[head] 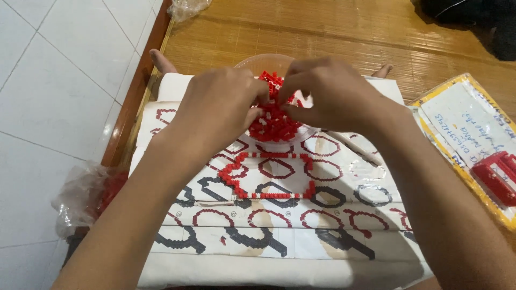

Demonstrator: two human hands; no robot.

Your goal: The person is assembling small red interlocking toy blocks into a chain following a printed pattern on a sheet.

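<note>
Woven bamboo mat (333, 37) fills the top, its wooden edge (141, 80) running down the left against white floor tiles (48, 91), open room out there. On the mat lies the paper pattern sheet (279, 236) with red and black outlines, free space along its near edge. Right edge: a yellow-bordered packet (462, 123) carrying a red block piece (497, 177). Left: a clear plastic bag (86, 193). An outline of red bricks (269, 177) sits on the sheet. Both hands meet over the clear bowl (258, 63) of small red bricks (274, 126): left hand (220, 107) and right hand (333, 94), each grip pinched on bricks above the heap.
</note>
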